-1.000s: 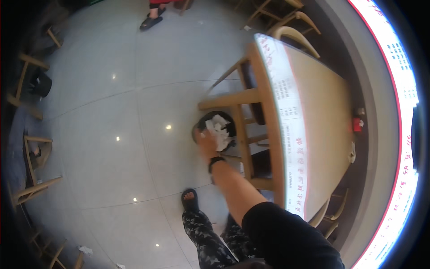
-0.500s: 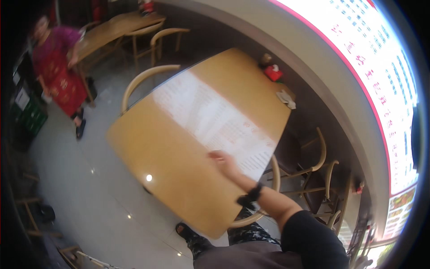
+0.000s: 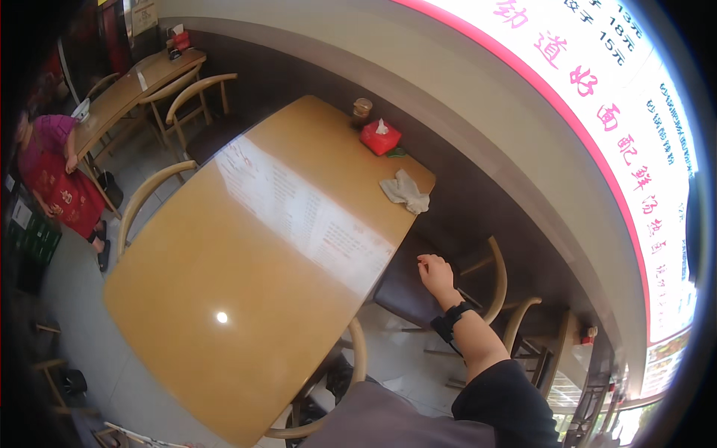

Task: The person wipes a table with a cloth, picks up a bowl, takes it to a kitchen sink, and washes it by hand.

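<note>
Clearly, red-lettered wall sign glows; right hand loose, empty near cloth; left hand unseen.

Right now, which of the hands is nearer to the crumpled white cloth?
Right. The right hand is apart from the cloth, off the table and lower in the picture; the left hand is out of view.

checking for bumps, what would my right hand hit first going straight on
Probably the crumpled white cloth on the wooden table, or the table's edge if your right hand is low.
</note>
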The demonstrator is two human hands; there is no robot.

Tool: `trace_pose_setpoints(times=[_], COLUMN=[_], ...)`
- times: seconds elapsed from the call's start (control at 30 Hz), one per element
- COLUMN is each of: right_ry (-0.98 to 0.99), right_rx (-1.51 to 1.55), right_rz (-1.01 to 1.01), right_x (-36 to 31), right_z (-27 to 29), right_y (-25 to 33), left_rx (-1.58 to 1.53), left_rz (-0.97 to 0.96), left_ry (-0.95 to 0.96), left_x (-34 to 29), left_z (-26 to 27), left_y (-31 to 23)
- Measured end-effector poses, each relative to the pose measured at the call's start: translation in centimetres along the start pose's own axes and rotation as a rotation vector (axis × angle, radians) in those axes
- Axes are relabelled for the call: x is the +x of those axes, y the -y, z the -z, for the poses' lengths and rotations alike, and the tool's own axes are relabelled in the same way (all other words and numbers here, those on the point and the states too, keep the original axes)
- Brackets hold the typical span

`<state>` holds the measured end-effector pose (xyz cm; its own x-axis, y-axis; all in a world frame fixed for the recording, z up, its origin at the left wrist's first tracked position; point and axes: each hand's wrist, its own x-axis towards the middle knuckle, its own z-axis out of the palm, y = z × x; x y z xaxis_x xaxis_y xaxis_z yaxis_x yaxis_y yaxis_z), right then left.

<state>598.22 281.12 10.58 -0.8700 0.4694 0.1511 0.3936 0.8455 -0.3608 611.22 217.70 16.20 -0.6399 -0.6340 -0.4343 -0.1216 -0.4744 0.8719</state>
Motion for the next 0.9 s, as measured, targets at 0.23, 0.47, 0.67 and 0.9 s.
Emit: trace_pose_setpoints(times=[0.23,0.47,0.67,0.9], right_ry=[0.320,0.143,0.217,0.322], right_rx=[-0.538,-0.311,-0.036,-0.112], right_rz=[0.453,0.488,0.485,0.698], right_x=[2.8,8.7,17.4,29.2], right_z=[6.2,4.0,-2.3,-10.1], right_y=[-2.4,-3.3,-3.7,-7.9], left_rx=[0.359,0.224,0.417,0.304], left_rz=[-0.086,0.069,-0.136,0.179], left_ry=[0.078,0.009,-0.036,-0.399], left_x=[-2.7,-4.5,-5.8,-12.2], left_z=[-6.9,-8.3,-10.7,-9.8], left_y=[2.4,5.4,5.7,10.8])
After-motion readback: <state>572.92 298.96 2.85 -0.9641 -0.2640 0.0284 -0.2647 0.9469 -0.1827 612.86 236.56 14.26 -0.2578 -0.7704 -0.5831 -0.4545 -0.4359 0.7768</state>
